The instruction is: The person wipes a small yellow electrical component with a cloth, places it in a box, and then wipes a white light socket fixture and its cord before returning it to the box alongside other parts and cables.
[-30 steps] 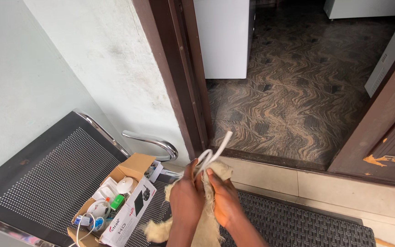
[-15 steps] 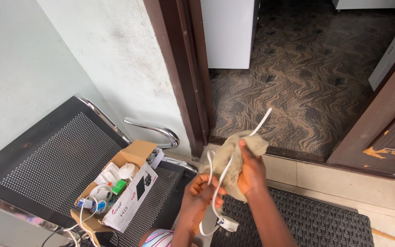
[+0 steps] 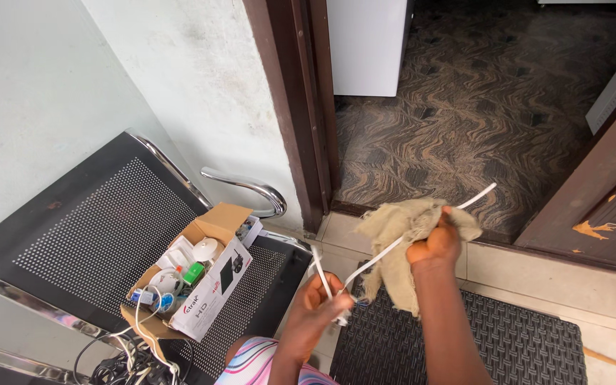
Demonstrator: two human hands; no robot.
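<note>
Head view: white cable (image 3: 386, 249) stretches between left hand (image 3: 320, 303) and cloth-wrapped right hand (image 3: 435, 246).

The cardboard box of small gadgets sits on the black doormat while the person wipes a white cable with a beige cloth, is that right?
Not quite. The cardboard box sits on the perforated black metal chair, not on the doormat, as the head view shows. The rest holds: the right hand presses a beige cloth around the white cable, which the left hand also grips.
</note>
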